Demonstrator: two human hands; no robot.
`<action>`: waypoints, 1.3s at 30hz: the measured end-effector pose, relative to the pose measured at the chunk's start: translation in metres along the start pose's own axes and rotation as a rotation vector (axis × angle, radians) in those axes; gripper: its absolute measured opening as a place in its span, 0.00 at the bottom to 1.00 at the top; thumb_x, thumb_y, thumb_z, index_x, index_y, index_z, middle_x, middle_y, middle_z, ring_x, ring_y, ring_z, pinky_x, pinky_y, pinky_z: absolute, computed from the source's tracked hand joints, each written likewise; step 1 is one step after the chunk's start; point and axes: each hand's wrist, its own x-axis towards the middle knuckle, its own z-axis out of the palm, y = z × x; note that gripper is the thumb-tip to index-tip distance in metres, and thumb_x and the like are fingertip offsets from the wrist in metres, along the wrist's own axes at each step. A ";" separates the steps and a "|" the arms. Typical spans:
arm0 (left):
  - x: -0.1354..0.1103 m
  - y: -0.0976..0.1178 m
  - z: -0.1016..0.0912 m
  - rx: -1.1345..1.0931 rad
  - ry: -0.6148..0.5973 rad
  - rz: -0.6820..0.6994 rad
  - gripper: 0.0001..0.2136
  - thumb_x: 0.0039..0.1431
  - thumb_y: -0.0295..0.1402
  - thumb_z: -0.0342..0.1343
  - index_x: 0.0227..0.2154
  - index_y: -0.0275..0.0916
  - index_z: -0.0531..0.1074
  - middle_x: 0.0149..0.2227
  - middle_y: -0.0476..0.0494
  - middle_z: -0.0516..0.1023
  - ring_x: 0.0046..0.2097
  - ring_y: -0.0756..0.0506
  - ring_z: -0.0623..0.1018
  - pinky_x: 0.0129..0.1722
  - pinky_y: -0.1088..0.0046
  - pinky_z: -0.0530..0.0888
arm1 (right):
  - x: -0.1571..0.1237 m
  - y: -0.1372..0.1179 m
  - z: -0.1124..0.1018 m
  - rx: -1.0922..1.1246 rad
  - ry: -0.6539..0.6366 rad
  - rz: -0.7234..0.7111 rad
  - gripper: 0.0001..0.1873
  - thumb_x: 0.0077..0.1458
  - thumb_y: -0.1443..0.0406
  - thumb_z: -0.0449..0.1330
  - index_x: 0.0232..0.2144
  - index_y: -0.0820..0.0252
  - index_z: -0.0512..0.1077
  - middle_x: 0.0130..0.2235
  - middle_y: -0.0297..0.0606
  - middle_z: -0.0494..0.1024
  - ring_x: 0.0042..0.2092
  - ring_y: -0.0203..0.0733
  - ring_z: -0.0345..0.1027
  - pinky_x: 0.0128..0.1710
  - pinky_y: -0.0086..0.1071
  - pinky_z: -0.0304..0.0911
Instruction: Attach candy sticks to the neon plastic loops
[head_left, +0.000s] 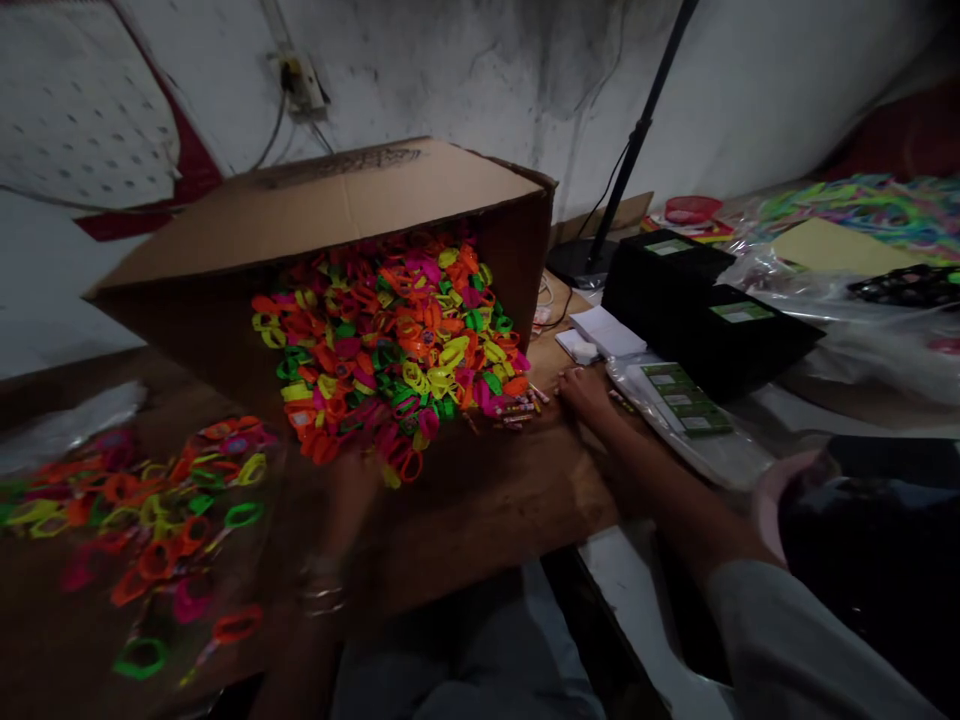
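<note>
A cardboard box lies on its side on the wooden table. Bright plastic rings in orange, yellow, green and pink spill from its mouth. My left hand, with bangles on the wrist, is at the front edge of the pile and is smeared by motion, so its fingers do not show. My right hand rests on the table at the pile's right edge, fingers curled, touching several small striped sticks.
Clear bags of the same rings lie at the left. Black boxes with green labels, a bag of label cards, white pads and a black stand pole sit at the right. More bright rings in plastic lie far right.
</note>
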 end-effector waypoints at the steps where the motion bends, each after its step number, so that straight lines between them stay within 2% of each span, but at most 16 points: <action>1: 0.004 0.015 0.027 0.000 -0.077 0.035 0.10 0.62 0.37 0.56 0.41 0.35 0.73 0.39 0.44 0.78 0.39 0.47 0.77 0.42 0.65 0.75 | 0.001 -0.001 -0.001 0.025 0.012 0.016 0.12 0.60 0.63 0.60 0.44 0.66 0.72 0.48 0.43 0.74 0.51 0.46 0.68 0.52 0.47 0.65; 3: 0.014 0.043 0.077 -0.004 -0.212 0.102 0.07 0.61 0.31 0.57 0.40 0.37 0.75 0.40 0.44 0.79 0.41 0.47 0.78 0.44 0.67 0.73 | -0.007 -0.004 -0.004 0.087 0.062 0.057 0.12 0.61 0.63 0.59 0.44 0.65 0.71 0.46 0.42 0.74 0.47 0.44 0.70 0.48 0.44 0.67; 5: 0.028 0.067 0.115 0.006 -0.271 0.126 0.06 0.59 0.28 0.57 0.37 0.36 0.77 0.39 0.40 0.80 0.43 0.45 0.78 0.44 0.69 0.72 | -0.028 -0.011 -0.003 0.164 0.129 0.089 0.10 0.61 0.65 0.57 0.44 0.65 0.70 0.42 0.41 0.75 0.42 0.41 0.71 0.44 0.40 0.68; 7: 0.043 0.083 0.139 0.029 -0.279 0.092 0.06 0.59 0.29 0.56 0.33 0.33 0.76 0.36 0.37 0.80 0.41 0.42 0.79 0.42 0.67 0.72 | -0.061 -0.024 0.005 0.255 0.182 0.087 0.09 0.58 0.69 0.56 0.42 0.67 0.69 0.38 0.42 0.76 0.38 0.40 0.72 0.40 0.37 0.69; 10: 0.058 0.089 0.152 0.036 -0.258 0.054 0.07 0.60 0.31 0.56 0.33 0.31 0.74 0.35 0.40 0.78 0.39 0.45 0.78 0.42 0.65 0.72 | -0.112 -0.047 0.025 0.411 0.220 0.005 0.12 0.53 0.70 0.54 0.40 0.65 0.69 0.36 0.44 0.77 0.36 0.42 0.72 0.37 0.35 0.69; 12: 0.059 0.084 0.150 0.018 -0.236 0.068 0.06 0.61 0.30 0.55 0.35 0.32 0.74 0.36 0.42 0.78 0.38 0.46 0.77 0.42 0.66 0.72 | -0.130 -0.061 0.038 0.513 0.235 -0.043 0.13 0.52 0.68 0.52 0.40 0.63 0.70 0.37 0.45 0.78 0.37 0.43 0.73 0.38 0.36 0.69; 14: 0.055 0.076 0.143 -0.004 -0.211 0.095 0.05 0.61 0.28 0.54 0.34 0.33 0.74 0.36 0.41 0.78 0.39 0.46 0.76 0.42 0.67 0.71 | -0.130 -0.074 0.048 0.604 0.236 -0.061 0.14 0.53 0.67 0.50 0.40 0.63 0.70 0.38 0.45 0.78 0.38 0.44 0.73 0.39 0.37 0.69; 19: 0.042 0.057 0.123 -0.070 -0.114 0.136 0.04 0.55 0.24 0.54 0.29 0.36 0.73 0.39 0.37 0.76 0.45 0.43 0.74 0.45 0.69 0.67 | -0.088 -0.105 0.059 0.766 0.141 -0.082 0.19 0.49 0.66 0.54 0.44 0.65 0.70 0.38 0.46 0.79 0.35 0.42 0.72 0.38 0.35 0.68; 22: 0.039 0.050 0.115 -0.150 -0.066 0.118 0.04 0.52 0.23 0.54 0.28 0.37 0.71 0.35 0.40 0.76 0.41 0.43 0.75 0.44 0.68 0.68 | -0.078 -0.125 0.060 0.842 0.089 -0.120 0.22 0.45 0.68 0.56 0.46 0.64 0.71 0.40 0.43 0.79 0.34 0.40 0.71 0.37 0.33 0.68; 25: 0.031 0.049 0.106 -0.263 -0.044 0.096 0.02 0.52 0.25 0.53 0.27 0.37 0.68 0.30 0.43 0.74 0.37 0.43 0.75 0.43 0.66 0.70 | -0.093 -0.136 0.054 0.906 0.087 -0.150 0.20 0.46 0.65 0.57 0.44 0.63 0.71 0.38 0.40 0.79 0.33 0.40 0.70 0.35 0.33 0.68; 27: 0.018 0.050 0.096 -0.368 -0.060 0.103 0.01 0.53 0.27 0.52 0.29 0.37 0.67 0.31 0.43 0.75 0.37 0.44 0.75 0.43 0.66 0.72 | -0.112 -0.136 0.044 0.935 0.111 -0.159 0.16 0.50 0.61 0.56 0.41 0.63 0.72 0.35 0.40 0.79 0.33 0.40 0.71 0.35 0.33 0.69; 30: -0.006 0.053 0.073 -0.539 -0.166 0.149 0.13 0.53 0.35 0.53 0.41 0.37 0.67 0.41 0.40 0.77 0.42 0.45 0.77 0.40 0.68 0.75 | -0.139 -0.129 0.018 0.949 0.144 -0.193 0.14 0.57 0.61 0.52 0.40 0.63 0.72 0.36 0.42 0.78 0.36 0.42 0.72 0.38 0.35 0.69; 33: -0.024 0.059 0.046 -0.788 -0.431 0.164 0.26 0.52 0.43 0.57 0.52 0.37 0.64 0.51 0.35 0.75 0.49 0.40 0.77 0.39 0.67 0.77 | -0.158 -0.122 -0.022 0.917 0.099 -0.343 0.13 0.54 0.69 0.53 0.39 0.59 0.75 0.41 0.41 0.78 0.45 0.43 0.71 0.46 0.37 0.66; 36: -0.030 0.069 0.030 -0.826 -0.677 0.161 0.26 0.49 0.42 0.63 0.50 0.35 0.71 0.50 0.35 0.77 0.51 0.38 0.76 0.46 0.65 0.75 | -0.164 -0.123 -0.060 0.729 0.027 -0.652 0.17 0.52 0.75 0.52 0.38 0.58 0.76 0.44 0.43 0.77 0.48 0.44 0.70 0.49 0.39 0.65; 38: -0.031 0.075 0.026 -0.767 -0.742 0.174 0.23 0.47 0.39 0.64 0.47 0.34 0.74 0.47 0.39 0.79 0.50 0.39 0.76 0.50 0.65 0.73 | -0.166 -0.127 -0.077 0.596 0.026 -0.794 0.19 0.53 0.77 0.50 0.39 0.59 0.76 0.45 0.45 0.77 0.48 0.44 0.71 0.48 0.40 0.66; 39: -0.032 0.077 0.026 -0.779 -0.757 0.163 0.23 0.47 0.38 0.64 0.47 0.34 0.74 0.46 0.40 0.79 0.49 0.40 0.76 0.50 0.65 0.73 | -0.167 -0.128 -0.082 0.567 0.032 -0.810 0.19 0.53 0.78 0.49 0.40 0.59 0.75 0.45 0.45 0.77 0.48 0.44 0.70 0.48 0.40 0.66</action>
